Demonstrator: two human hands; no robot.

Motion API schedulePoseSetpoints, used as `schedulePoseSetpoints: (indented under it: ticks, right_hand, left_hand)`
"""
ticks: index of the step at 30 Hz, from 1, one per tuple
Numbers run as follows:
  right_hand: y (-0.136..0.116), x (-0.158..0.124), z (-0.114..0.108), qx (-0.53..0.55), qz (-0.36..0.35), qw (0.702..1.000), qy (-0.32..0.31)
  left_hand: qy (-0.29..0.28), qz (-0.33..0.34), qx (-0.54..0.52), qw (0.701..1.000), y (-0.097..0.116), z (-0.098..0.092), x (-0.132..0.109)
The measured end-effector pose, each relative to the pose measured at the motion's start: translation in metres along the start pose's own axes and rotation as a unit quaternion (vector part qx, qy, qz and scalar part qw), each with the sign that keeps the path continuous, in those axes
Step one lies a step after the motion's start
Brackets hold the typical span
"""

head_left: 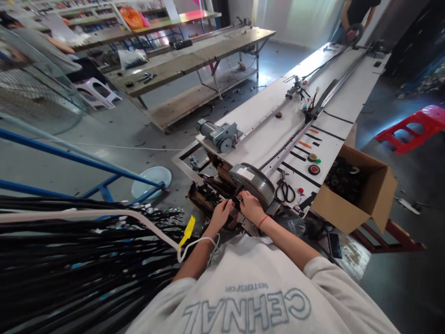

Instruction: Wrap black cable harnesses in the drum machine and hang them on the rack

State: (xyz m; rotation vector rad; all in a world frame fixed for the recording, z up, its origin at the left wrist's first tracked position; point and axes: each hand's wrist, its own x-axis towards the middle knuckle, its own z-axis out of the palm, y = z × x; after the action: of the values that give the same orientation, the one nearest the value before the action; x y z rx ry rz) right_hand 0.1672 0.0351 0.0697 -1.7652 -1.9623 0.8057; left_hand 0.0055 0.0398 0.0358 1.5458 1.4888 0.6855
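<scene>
My left hand (222,213) and my right hand (251,206) are close together at the near end of a long white bench (257,125). Both have bent, closed fingers around a small dark piece, too small and covered to name. Just beyond them is a grey wheel-like drum (257,181) with a white label, and a dark strand runs from it along the bench. Black-handled scissors (285,191) lie right of the drum, near a red button (301,190). Rolls of tape (314,170) sit a bit further up.
A cardboard box (347,218) of black rolls stands at the right, near a red stool (413,127). Black cables (86,264) hang at the left beside a blue frame (104,185). A motor (217,134) sits on the bench edge. Another person (358,16) stands at its far end.
</scene>
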Motion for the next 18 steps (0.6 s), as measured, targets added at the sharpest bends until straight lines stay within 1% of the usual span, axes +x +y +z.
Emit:
schedulePoseSetpoints:
  ticks: [3,6,8,12,14,16,18]
  right_hand:
    - [0.001,-0.003,-0.002,0.005,-0.007,1.000,-0.003]
    - [0.000,-0.005,-0.003,0.034,-0.014,0.999,0.013]
    - [-0.002,-0.004,-0.003,0.049,-0.030,0.998,0.027]
    - [-0.007,0.013,-0.004,0.074,-0.107,0.991,0.038]
    - [-0.011,0.022,-0.004,0.055,-0.139,0.988,0.034]
    - [-0.012,0.024,-0.002,0.014,-0.176,0.983,0.041]
    - [-0.004,0.021,0.005,-0.016,-0.221,0.973,0.059]
  left_hand:
    - [0.003,0.001,-0.005,1.000,0.000,0.001,0.000]
    - [-0.001,0.011,-0.004,1.000,-0.004,0.002,0.000]
    - [-0.016,0.024,0.011,1.000,-0.008,0.004,0.000]
    - [-0.064,0.033,0.064,0.995,-0.011,0.011,0.003]
    - [-0.066,0.026,0.064,0.995,-0.009,0.013,0.002]
    - [-0.058,0.035,0.054,0.996,-0.005,0.014,0.000]
    - [-0.060,0.053,0.072,0.994,-0.002,0.014,0.000]
